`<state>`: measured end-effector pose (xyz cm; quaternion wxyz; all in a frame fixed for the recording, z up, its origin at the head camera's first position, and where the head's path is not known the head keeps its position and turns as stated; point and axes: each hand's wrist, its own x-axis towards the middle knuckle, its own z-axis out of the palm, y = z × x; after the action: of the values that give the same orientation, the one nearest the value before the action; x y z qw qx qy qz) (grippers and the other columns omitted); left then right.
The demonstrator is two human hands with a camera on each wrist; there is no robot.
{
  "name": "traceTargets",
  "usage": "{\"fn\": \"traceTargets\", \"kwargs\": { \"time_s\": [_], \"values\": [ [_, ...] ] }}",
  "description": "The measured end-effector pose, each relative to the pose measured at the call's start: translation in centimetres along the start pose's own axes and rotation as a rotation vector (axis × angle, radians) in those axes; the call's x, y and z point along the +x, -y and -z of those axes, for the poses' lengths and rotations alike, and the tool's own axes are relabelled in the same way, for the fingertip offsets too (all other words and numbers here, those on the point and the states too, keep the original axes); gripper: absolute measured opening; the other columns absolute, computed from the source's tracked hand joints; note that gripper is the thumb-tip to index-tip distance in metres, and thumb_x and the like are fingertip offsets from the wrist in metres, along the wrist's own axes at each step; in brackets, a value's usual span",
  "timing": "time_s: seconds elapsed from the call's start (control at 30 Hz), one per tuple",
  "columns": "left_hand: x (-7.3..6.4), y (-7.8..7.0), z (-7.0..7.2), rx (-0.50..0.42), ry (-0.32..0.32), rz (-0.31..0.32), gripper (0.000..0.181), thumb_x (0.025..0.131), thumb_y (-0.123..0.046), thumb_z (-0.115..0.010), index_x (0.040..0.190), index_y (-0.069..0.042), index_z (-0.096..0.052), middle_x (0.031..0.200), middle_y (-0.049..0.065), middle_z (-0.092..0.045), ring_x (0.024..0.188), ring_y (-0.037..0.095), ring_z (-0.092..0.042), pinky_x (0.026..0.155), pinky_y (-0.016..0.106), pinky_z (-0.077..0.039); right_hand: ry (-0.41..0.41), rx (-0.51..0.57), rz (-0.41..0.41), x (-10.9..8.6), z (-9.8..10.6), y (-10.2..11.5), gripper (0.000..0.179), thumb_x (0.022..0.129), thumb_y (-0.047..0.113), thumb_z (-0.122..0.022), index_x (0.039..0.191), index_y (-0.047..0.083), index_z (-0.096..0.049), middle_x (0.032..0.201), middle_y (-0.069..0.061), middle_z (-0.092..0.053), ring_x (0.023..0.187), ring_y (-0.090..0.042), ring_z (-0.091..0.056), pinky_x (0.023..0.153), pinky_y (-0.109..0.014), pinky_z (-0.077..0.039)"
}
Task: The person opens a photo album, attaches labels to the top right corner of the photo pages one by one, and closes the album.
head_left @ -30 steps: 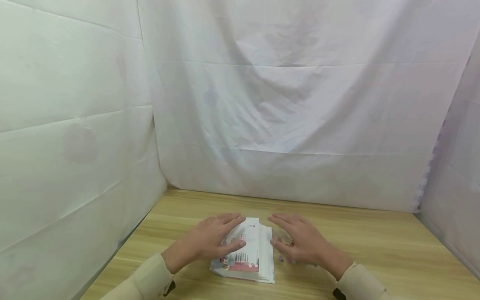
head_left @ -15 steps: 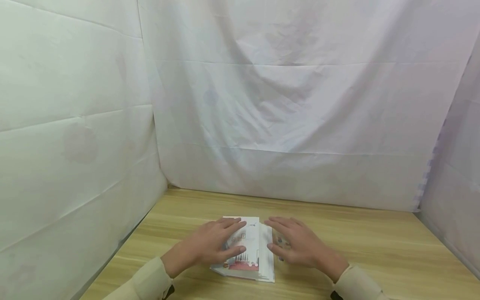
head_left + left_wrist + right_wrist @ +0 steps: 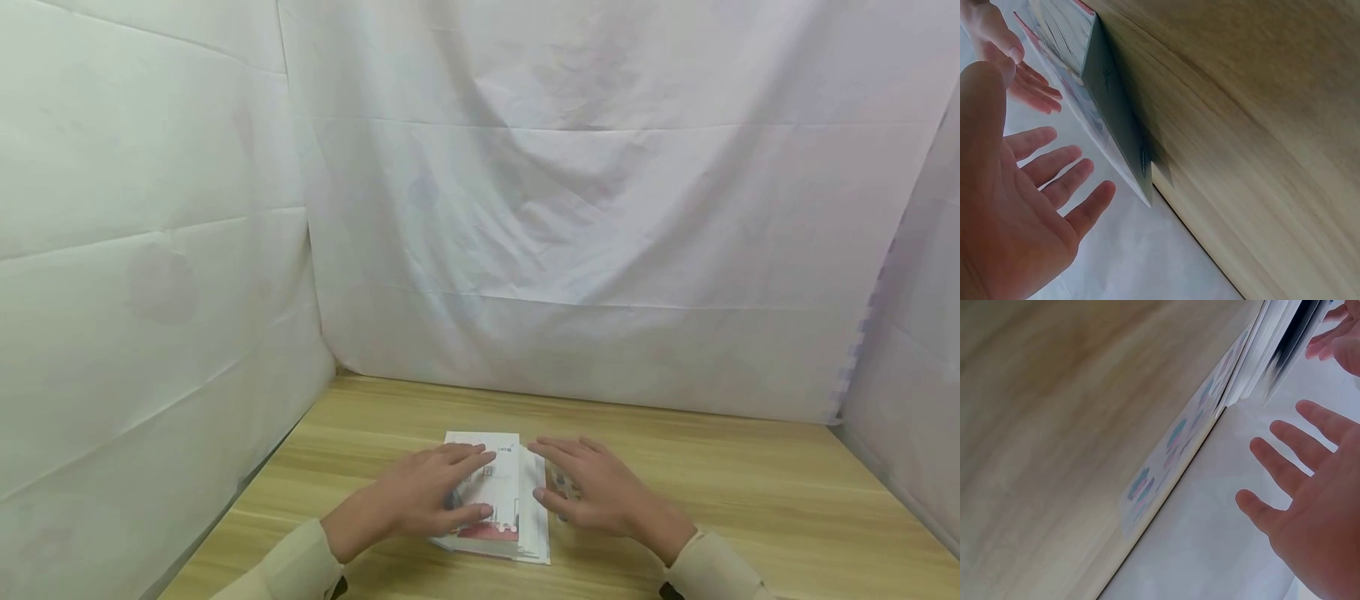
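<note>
White cloth (image 3: 585, 208) backs a wood-grain table (image 3: 757, 500). Left hand (image 3: 418, 493) hovers above a book (image 3: 505, 487), right hand (image 3: 602, 490) beside it; both spread, holding nothing.

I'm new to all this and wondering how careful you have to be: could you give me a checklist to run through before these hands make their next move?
1. Left hand free: ok, fingers spread, holding nothing.
2. Right hand free: ok, fingers spread, holding nothing.
3. Both hands off the book: ok, the wrist views show gaps.
4. Book's layers lined up: not ok, white layers stick out past the top cover's right edge.
5. Patterned sheet lying on the table: ok, to the right of the book.
6. Patterned sheet free of the book's edge: cannot tell, the views do not show whether any of it is tucked underneath.
</note>
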<state>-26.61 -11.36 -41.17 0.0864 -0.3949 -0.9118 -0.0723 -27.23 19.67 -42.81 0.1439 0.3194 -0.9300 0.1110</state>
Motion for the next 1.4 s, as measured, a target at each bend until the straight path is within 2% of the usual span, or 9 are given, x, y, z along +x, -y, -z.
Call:
{"fn": "traceTargets", "kwargs": {
  "time_s": [0.33,0.6,0.83,1.03,1.27,1.4],
  "values": [
    [-0.4,-0.2,-0.3,-0.043,0.028,0.003,0.075,0.095,-0.074,-0.039,0.155,-0.029,-0.037,0.154,-0.003,-0.048,0.138,0.02,-0.051,0.107,0.049,-0.048,0.028,0.017,0.009,-0.1,0.0,0.3,0.064,0.096,0.066,-0.049,0.149,0.03,-0.049,0.152,0.003,-0.052,0.135,-0.022,-0.055,0.104,-0.054,-0.048],
    [-0.6,-0.4,-0.4,-0.072,0.038,0.023,0.076,0.093,-0.077,-0.038,0.155,-0.032,-0.036,0.156,-0.004,-0.045,0.141,0.02,-0.048,0.108,0.05,-0.046,0.069,0.042,-0.002,-0.1,-0.1,0.4,0.064,0.096,0.066,-0.048,0.149,0.03,-0.049,0.154,0.004,-0.049,0.135,-0.022,-0.054,0.101,-0.053,-0.05],
    [-0.7,-0.5,-0.5,-0.051,-0.005,-0.018,0.077,0.093,-0.076,-0.04,0.154,-0.029,-0.039,0.153,-0.002,-0.049,0.138,0.019,-0.051,0.105,0.048,-0.049,0.112,0.032,-0.006,0.1,-0.5,0.5,0.064,0.096,0.066,-0.048,0.148,0.029,-0.05,0.154,0.002,-0.049,0.133,-0.019,-0.055,0.098,-0.05,-0.052],
    [-0.7,-0.7,-0.5,-0.05,0.014,-0.031,0.076,0.093,-0.075,-0.041,0.154,-0.03,-0.038,0.154,-0.003,-0.048,0.138,0.019,-0.05,0.104,0.049,-0.05,0.153,0.01,-0.01,0.1,-0.6,0.8,0.066,0.096,0.069,-0.045,0.15,0.032,-0.047,0.155,0.003,-0.047,0.123,-0.013,-0.057,0.093,-0.046,-0.053],
    [-0.9,-0.9,-0.4,-0.031,-0.019,-0.071,0.084,0.088,-0.079,-0.047,0.154,-0.029,-0.039,0.152,-0.003,-0.05,0.137,0.018,-0.051,0.102,0.049,-0.051,0.178,0.039,-0.018,0.1,-0.5,1.1,0.068,0.095,0.068,-0.047,0.152,0.033,-0.043,0.157,0.001,-0.045,0.139,-0.025,-0.05,0.103,-0.055,-0.048],
    [-0.9,-1.0,-0.4,-0.015,-0.03,-0.086,0.085,0.087,-0.079,-0.05,0.154,-0.027,-0.039,0.151,-0.005,-0.05,0.135,0.017,-0.052,0.1,0.047,-0.052,0.19,0.04,-0.026,0.1,-0.6,1.1,0.069,0.094,0.069,-0.047,0.153,0.033,-0.042,0.158,0.002,-0.044,0.14,-0.025,-0.048,0.104,-0.055,-0.047]
  ]
}}
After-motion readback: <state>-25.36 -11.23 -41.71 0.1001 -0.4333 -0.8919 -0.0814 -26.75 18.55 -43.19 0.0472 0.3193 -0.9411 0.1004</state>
